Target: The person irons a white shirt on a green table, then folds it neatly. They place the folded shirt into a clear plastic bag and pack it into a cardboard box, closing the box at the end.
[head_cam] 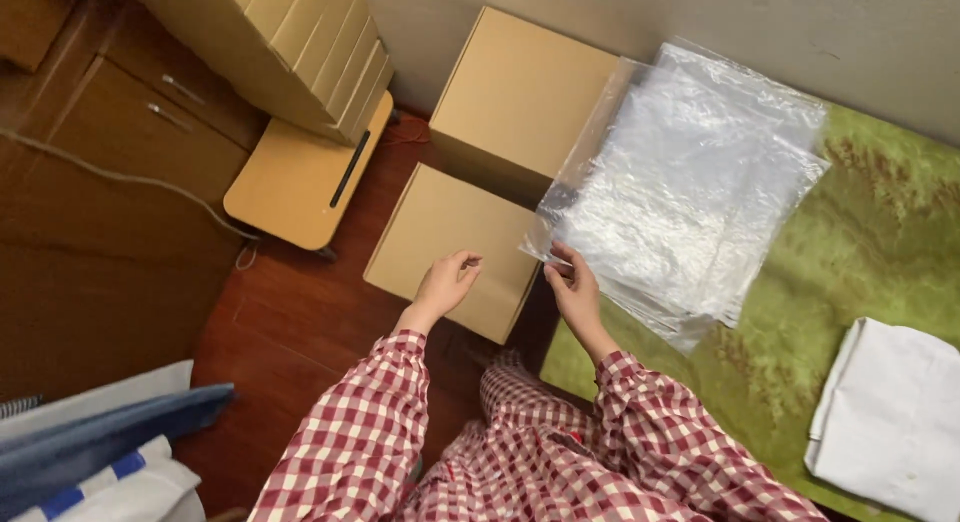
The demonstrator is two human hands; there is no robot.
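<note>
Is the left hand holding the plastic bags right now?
No. The left hand hovers over a cardboard box, fingers curled and empty, while the right hand pinches the corner of the plastic bags.

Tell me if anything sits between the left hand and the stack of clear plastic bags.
Nothing visible does. The left hand hovers over the lower cardboard box, with only open air across to the corner of the clear plastic bags, which the right hand already pinches at that corner.
</note>
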